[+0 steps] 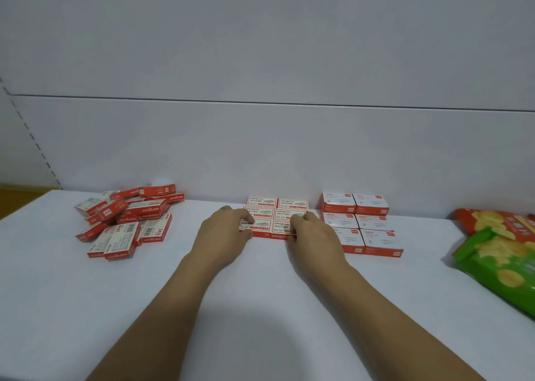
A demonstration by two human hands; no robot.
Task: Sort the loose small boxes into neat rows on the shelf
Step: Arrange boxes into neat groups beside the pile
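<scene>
A broad white shelf [260,308] was seen running across the view, backed by a plain pale panel [260,143]. At the far right edge, two snack bags [498,264], one green and one red, were laid partly out of view. At the left, well apart from them, a loose pile [127,221] of red-and-white small boxes was heaped at all angles, some flat, some on edge, so the sorting was judged far from finished. Right of centre, a squared block of taller boxes [362,224] was set in two columns against the back. Just beside it, in the middle, a flatter grid of boxes [276,211] was laid two wide and three deep. The left hand [224,230] was curled over the front-left box [262,226], fingers on top and thumb at the near edge; the right hand [314,233] was closed likewise on the front-right box [281,226]. The front row was judged to be under alignment. The boxes were taken to be stiff card, small yet dense if filled with staples, and smooth enough to slide. A pinch across the short sides was thought best, since the end flaps might open if squeezed.
</scene>
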